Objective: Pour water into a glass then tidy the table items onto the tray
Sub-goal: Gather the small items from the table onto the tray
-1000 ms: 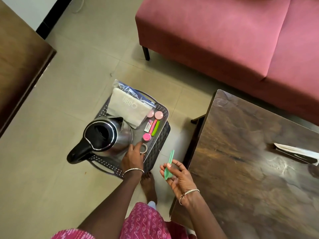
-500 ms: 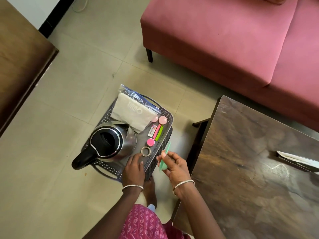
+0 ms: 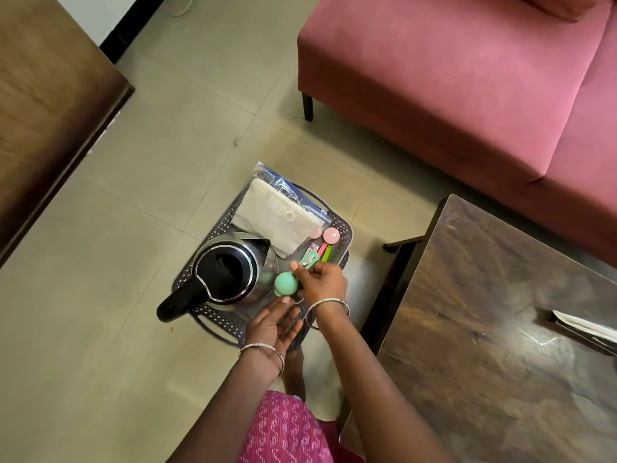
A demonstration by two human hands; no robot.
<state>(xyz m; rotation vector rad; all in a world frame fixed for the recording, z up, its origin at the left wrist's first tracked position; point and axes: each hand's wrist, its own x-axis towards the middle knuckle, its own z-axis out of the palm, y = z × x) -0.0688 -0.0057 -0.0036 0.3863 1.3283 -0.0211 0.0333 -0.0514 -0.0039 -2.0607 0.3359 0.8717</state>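
Tidying step in hand. The right hand [image 3: 322, 282] pinches the green spoon [image 3: 285, 284] by its handle, just beside the kettle [image 3: 230, 267], above the tray [image 3: 345, 228]. The left hand [image 3: 273, 324] waits near the kettle, fingers straight. Next, judged: lower and release.
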